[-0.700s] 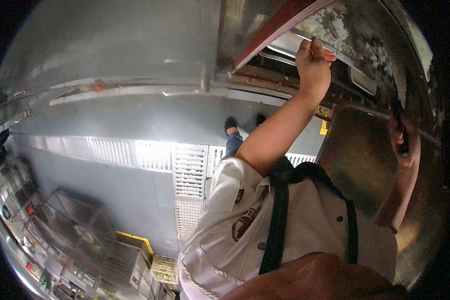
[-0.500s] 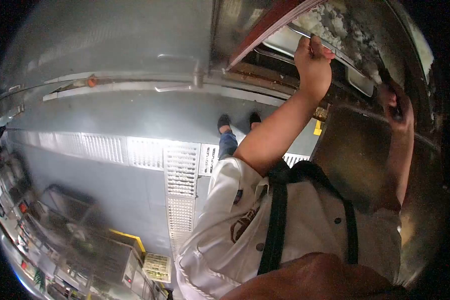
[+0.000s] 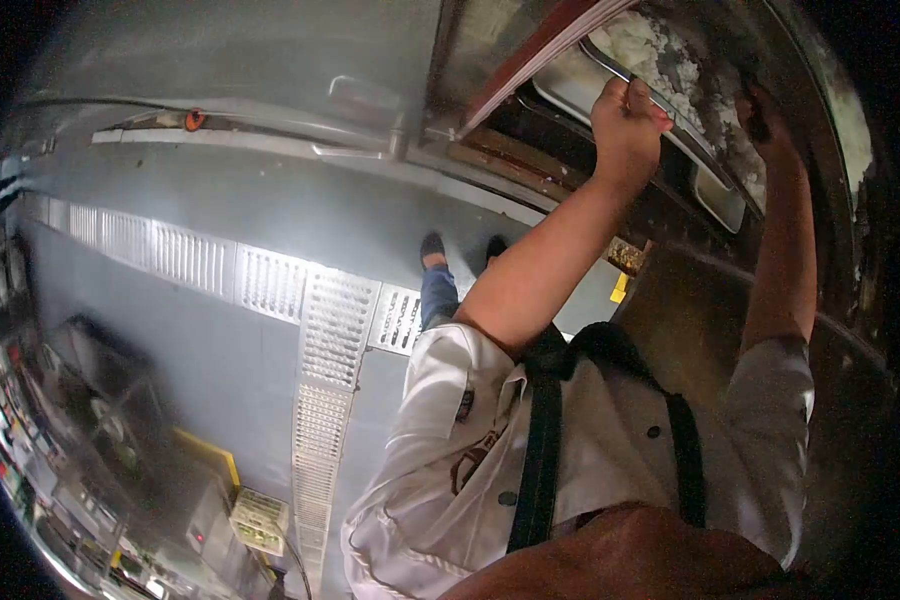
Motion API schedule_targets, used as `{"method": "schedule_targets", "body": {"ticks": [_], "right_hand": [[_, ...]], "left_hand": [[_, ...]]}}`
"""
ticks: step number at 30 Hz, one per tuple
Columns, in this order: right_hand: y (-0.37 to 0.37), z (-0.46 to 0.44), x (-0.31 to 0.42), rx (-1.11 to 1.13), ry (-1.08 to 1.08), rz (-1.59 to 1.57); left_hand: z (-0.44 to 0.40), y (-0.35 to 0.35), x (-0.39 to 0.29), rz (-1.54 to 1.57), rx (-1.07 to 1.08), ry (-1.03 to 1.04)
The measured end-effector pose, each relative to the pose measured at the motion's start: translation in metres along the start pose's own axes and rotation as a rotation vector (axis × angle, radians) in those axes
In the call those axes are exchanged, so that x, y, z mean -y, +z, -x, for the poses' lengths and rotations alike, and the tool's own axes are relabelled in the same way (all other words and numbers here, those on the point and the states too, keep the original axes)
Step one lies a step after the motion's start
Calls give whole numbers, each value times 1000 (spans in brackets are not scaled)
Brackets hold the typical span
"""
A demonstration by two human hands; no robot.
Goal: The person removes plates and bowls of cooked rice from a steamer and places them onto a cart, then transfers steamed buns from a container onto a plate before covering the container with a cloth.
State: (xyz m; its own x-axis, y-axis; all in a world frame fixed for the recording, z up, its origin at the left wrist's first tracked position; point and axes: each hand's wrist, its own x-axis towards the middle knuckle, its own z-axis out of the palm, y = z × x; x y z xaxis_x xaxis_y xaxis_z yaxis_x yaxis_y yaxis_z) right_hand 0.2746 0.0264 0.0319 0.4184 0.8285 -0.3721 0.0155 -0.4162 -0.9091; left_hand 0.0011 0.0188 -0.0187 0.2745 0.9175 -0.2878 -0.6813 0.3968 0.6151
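Note:
My left hand (image 3: 630, 130) is closed around the metal rim of a pan (image 3: 607, 60), fingers curled over its near edge. White crumbly lumps (image 3: 660, 60) fill the pan; I cannot tell what they are. My right hand (image 3: 763, 122) reaches in at the far right side, in shadow beside the white lumps. Its fingers look curled around something dark, too dim to name. Below the rim, pale metal pans (image 3: 715, 195) show in a dark opening.
A raised panel with a red edge (image 3: 540, 65) borders the opening on the left. A steel front with handles (image 3: 365, 153) runs beside it. Slotted drain grates (image 3: 335, 320) cross the grey floor. A pale crate (image 3: 260, 520) stands behind at lower left.
My right hand has moved farther in over the white lumps, away from my body. My left hand keeps its hold on the rim. The view has turned slightly.

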Motion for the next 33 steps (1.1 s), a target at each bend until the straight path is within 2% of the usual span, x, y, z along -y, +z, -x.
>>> {"method": "schedule_targets", "body": {"ticks": [3, 8, 10, 12, 14, 17, 19, 22, 24, 26, 29, 32, 33], "right_hand": [[-2, 0, 7, 89, -156, 503], [21, -3, 3, -71, -71, 887], [25, 2, -15, -269, -418, 1288], [21, 26, -14, -296, -518, 1414], [30, 77, 10, -134, -378, 1269], [15, 87, 12, -168, -625, 1407], [6, 52, 8, -198, -423, 1334], [9, -25, 6, -129, -169, 1232], [17, -37, 3, -68, -236, 1283], [17, -31, -4, -41, -532, 1441], [41, 60, 26, 74, -809, 1504], [49, 128, 46, 111, -585, 1484], [41, 137, 45, 78, -615, 1442]], "left_hand": [[1, 2, -3, 19, -17, -11], [4, -2, -11, -17, -19, -20], [4, -4, -11, -60, -5, 1], [6, -5, -9, -106, 3, 16], [5, -7, -7, -159, 3, 39], [7, -6, -10, -147, -10, 34], [7, -7, -8, -135, -16, 32], [6, -6, -9, -108, -23, 27], [7, -7, -10, -117, -29, 20], [7, -6, -12, -156, -28, 12], [7, -7, -11, -168, -25, 30], [7, -8, -13, -169, -12, -1], [9, -6, -17, -158, -5, -20]]}}
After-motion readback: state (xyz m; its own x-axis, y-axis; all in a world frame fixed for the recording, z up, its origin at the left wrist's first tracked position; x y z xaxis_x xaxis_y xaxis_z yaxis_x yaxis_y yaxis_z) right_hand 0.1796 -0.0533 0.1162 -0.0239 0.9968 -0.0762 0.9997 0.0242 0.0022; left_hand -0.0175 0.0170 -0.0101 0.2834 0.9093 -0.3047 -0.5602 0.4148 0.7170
